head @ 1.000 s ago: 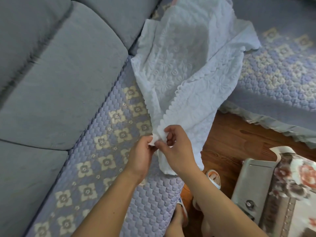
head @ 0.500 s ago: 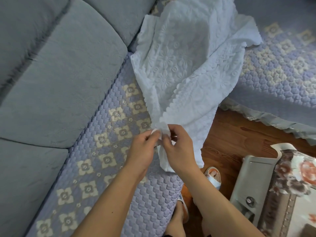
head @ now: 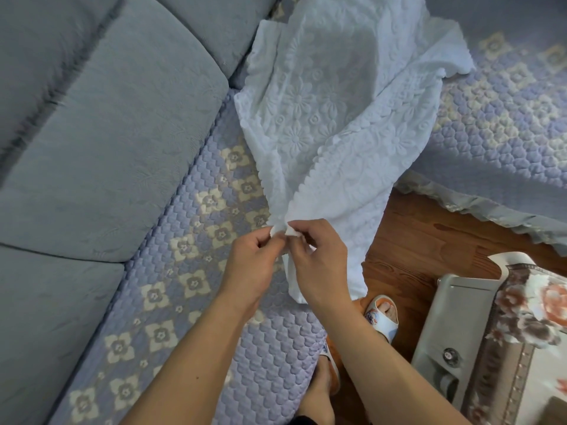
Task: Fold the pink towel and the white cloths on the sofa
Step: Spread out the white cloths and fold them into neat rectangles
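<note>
head view: both hands meet over the front edge of the sofa seat [head: 171, 271]. left hand [head: 250, 266] pinches a corner of the white cloth [head: 331, 124] betw thumb + forefinger, other fingers curled under. right hand [head: 319, 262] pinches the neighbouring bit of the same scalloped edge, fingertips touching or almost touching the left's. looks like they're matching two corners/edges so the fold lines up, prob the first fold, judging by how loose the rest is.

cloth itself: bunched + draped, upper part lying across the sofa corner up by the back cushions [head: 101, 124], lower part pulled into a narrow gather twd the hands, tail hanging below the right hand over the seat edge twd the wood floor [head: 429, 240]. held up off the seat so it hangs free + edges can be found.

pink towel: not visible. other white cloths: can't tell any apart. slippered feet [head: 382, 314] at sofa edge; flower-print cover [head: 527, 326] bottom right.
</note>
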Tool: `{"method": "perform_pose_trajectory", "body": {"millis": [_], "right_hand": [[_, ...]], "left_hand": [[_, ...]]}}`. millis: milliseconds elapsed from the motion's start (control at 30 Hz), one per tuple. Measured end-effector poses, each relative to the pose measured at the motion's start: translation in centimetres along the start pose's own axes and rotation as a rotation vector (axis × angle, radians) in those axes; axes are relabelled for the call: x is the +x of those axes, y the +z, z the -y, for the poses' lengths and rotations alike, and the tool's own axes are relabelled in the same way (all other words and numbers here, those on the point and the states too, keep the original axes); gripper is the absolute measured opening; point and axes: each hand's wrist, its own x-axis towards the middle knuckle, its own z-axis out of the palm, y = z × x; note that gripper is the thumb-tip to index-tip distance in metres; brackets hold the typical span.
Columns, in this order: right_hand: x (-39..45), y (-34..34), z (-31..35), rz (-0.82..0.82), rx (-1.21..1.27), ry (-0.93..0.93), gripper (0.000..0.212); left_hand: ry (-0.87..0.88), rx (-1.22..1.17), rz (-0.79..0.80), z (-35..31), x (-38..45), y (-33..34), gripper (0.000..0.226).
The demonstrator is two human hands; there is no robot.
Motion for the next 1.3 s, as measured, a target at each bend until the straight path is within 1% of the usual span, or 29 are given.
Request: {"method": "perform_pose_trajectory", "body": {"millis": [100, 167, 200, 300, 400, 433, 500, 567, 633, 700, 733, 767, 800, 867, 900, 933, 1000, 1133, 1200, 1300], "right_hand": [[-0.6, 0.8, -0.5, -0.154, -0.108, -0.109, 0.022], [-0.8, 1.2, -0.6, -0.208, -0.138, -0.157, 0.022], [-1.0, 1.4, -0.5, -0.201, -0.129, -0.165, 0.023], [-1.5, 1.6, -0.4, -0.091, -0.084, -0.194, 0.025], [-1.9, 1.5, -0.9, -0.098, -0.200, -0.376, 0.031], [-1.9, 1.5, -1.3, -0.115, -0.215, -0.406, 0.031], [-1.8, 1.6, -1.9, -0.123, -0.229, -0.451, 0.032], [-1.8, 1.5, -2.2, -0.094, -0.248, -0.488, 0.035], [-1.6, 1.4, -2.3, -0.083, -0.286, -0.496, 0.033], [-1.2, 1.3, -2.1, -0.102, -0.286, -0.441, 0.025], [-1.0, 1.2, -1.6, -0.111, -0.251, -0.386, 0.021], [-0.8, 1.1, -1.0, -0.105, -0.185, -0.297, 0.016], [-0.5, 0.8, -0.2, -0.081, -0.083, -0.168, 0.012], [0.0, 0.0, 1.1, -0.049, 0.172, 0.104, 0.017], [0.3, -0.6, 1.4, -0.075, 0.262, 0.170, 0.021], [0.5, -1.2, 1.5, -0.114, 0.305, 0.187, 0.022], [0.8, -2.0, 1.4, -0.173, 0.334, 0.184, 0.019], [0.6, -2.5, 1.4, -0.181, 0.322, 0.165, 0.012], [0.2, -2.3, 1.8, -0.143, 0.308, 0.153, 0.016], [-0.5, -1.8, 2.0, -0.117, 0.307, 0.164, 0.020]], "left_hand": [[0.009, 0.060, -0.045, -0.2, -0.2, 0.0, 0.022], [0.014, 0.092, -0.037, -0.5, -0.6, 0.1, 0.028], [0.011, 0.091, -0.026, -0.5, -0.8, 0.1, 0.030], [0.003, -0.002, -0.017, -0.4, -0.8, -0.1, 0.034], [-0.063, -0.169, -0.057, -0.3, -0.7, -0.5, 0.033], [-0.085, -0.230, -0.053, -0.5, -0.7, -0.6, 0.033], [-0.117, -0.300, 0.005, -0.8, -0.7, -0.8, 0.043], [-0.142, -0.295, 0.074, -1.0, -0.5, -1.2, 0.058], [-0.161, -0.265, 0.109, -1.1, -0.5, -1.3, 0.067], [-0.166, -0.237, 0.107, -1.2, -0.5, -1.2, 0.066], [-0.166, -0.228, 0.095, -1.3, -0.5, -1.1, 0.061], [-0.161, -0.213, 0.083, -1.3, -0.4, -1.1, 0.053], [-0.149, -0.185, 0.073, -1.2, -0.3, -1.1, 0.042], [-0.114, -0.099, 0.022, -1.0, 0.2, -1.5, 0.022], [-0.101, -0.062, -0.026, -0.8, 0.4, -1.8, 0.019], [-0.095, -0.046, -0.076, -0.7, 0.5, -2.1, 0.022], [-0.091, -0.070, -0.138, -0.7, 0.5, -2.6, 0.030], [-0.076, -0.095, -0.226, -0.6, 0.4, -3.2, 0.043], [-0.084, -0.094, -0.287, -0.5, 0.5, -3.2, 0.039], [-0.071, -0.052, -0.311, -0.5, 0.5, -3.1, 0.023]]}}
